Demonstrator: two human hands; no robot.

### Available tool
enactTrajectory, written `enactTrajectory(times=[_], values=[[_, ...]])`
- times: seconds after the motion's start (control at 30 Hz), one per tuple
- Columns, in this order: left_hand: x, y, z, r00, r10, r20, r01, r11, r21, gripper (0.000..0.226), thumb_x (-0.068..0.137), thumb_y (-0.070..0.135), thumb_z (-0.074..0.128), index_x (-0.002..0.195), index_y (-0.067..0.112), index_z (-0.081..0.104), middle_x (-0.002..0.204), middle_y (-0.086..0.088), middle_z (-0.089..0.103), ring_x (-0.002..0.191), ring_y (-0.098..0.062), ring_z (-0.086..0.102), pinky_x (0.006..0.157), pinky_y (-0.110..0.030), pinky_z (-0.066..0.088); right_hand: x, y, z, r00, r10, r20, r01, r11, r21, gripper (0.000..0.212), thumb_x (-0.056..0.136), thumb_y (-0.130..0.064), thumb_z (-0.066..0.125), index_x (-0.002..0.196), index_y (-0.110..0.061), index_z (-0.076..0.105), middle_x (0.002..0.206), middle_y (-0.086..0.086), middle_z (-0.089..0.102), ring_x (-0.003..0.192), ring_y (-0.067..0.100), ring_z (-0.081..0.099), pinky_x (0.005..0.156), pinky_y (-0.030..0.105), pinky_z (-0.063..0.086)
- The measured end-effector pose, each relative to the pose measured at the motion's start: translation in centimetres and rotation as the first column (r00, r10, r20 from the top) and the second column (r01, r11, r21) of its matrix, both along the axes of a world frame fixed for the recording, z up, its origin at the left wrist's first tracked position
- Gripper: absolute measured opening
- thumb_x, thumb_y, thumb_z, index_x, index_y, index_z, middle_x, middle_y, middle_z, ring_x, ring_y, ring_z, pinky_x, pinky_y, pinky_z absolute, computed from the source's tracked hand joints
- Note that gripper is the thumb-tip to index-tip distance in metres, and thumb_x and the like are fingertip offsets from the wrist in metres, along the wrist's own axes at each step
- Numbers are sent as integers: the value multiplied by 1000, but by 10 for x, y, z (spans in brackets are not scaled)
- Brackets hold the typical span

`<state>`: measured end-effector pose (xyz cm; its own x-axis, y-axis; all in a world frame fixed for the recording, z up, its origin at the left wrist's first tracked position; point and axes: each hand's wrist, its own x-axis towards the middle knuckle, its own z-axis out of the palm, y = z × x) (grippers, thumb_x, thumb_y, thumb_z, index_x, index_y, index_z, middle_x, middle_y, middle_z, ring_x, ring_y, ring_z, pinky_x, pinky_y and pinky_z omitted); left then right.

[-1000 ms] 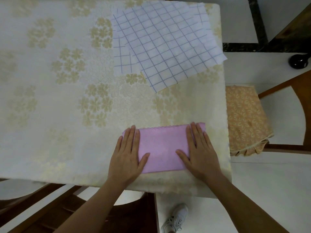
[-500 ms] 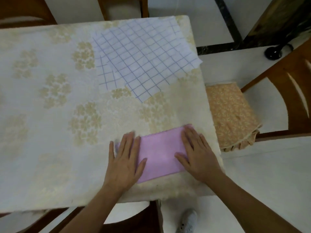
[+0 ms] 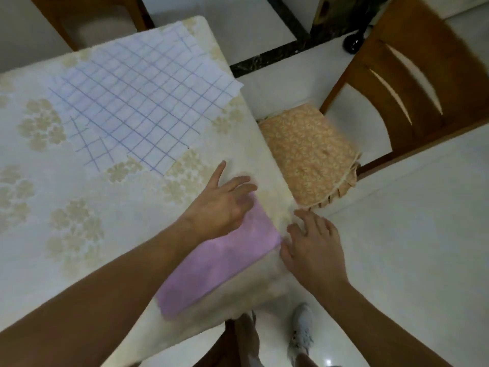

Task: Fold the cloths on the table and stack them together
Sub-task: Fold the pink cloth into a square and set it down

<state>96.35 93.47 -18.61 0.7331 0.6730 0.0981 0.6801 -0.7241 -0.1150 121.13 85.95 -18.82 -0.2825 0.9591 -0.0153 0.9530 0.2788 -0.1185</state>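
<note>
moved: left hand (image 3: 222, 205) crossed onto far end of pink cloth (image 3: 219, 263); right hand (image 3: 312, 250) slid off
left: fingers spread, flat, gripping nothing
right: open, empty, at table (image 3: 79, 207) edge
checked cloths (image 3: 137, 102): unfolded

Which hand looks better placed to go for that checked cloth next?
Probably the left hand: it reaches past the pink cloth, fingers open toward the checked cloth. The right hand sits at the table corner, farther off.
</note>
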Motion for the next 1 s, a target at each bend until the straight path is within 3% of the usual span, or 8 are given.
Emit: enactTrajectory(times=[0.1, 0.2, 0.4, 0.57, 1.0], values=[[9, 23, -3, 996, -82, 27, 83, 996, -14, 22, 81, 29, 57, 94, 15, 69, 128, -9, 64, 126, -30, 56, 107, -73, 27, -7, -1, -1, 999, -49, -5, 49, 999, 3, 25, 78, -35, 65, 87, -13, 72, 123, 12, 64, 112, 32, 60, 96, 47, 45], [15, 35, -3, 993, -119, -8, 119, 993, -25, 22, 74, 27, 70, 94, 17, 69, 128, -8, 63, 126, -29, 55, 109, -71, 27, -17, 1, -2, 996, -89, -14, 90, 996, 8, 25, 78, -33, 64, 86, -12, 73, 122, 12, 64, 111, 33, 59, 98, 48, 43], [16, 46, -10, 984, -177, -27, 176, 984, -31, 21, 72, 21, 75, 92, 17, 70, 125, -10, 63, 120, -29, 57, 110, -68, 27, -28, 2, -10, 989, -147, -24, 147, 989, -1, 19, 79, -27, 63, 82, -12, 74, 121, 10, 64, 112, 31, 58, 102, 48, 40], [16, 49, -13, 979, -201, -42, 200, 979, -32, 15, 76, 18, 70, 92, 18, 70, 126, -9, 62, 119, -28, 57, 111, -67, 25, -31, 0, -19, 988, -153, -19, 154, 987, 52, 4, 75, -14, 74, 75, -11, 72, 115, 12, 66, 106, 32, 61, 100, 49, 43], [26, 56, -9, 972, -215, -99, 208, 975, -73, 8, 75, 22, 69, 80, 15, 67, 137, -12, 55, 129, -27, 49, 114, -67, 19, -42, 0, -25, 970, -244, -20, 245, 966, 86, 4, 74, -12, 73, 72, -10, 71, 108, 11, 67, 102, 30, 62, 98, 46, 42]])
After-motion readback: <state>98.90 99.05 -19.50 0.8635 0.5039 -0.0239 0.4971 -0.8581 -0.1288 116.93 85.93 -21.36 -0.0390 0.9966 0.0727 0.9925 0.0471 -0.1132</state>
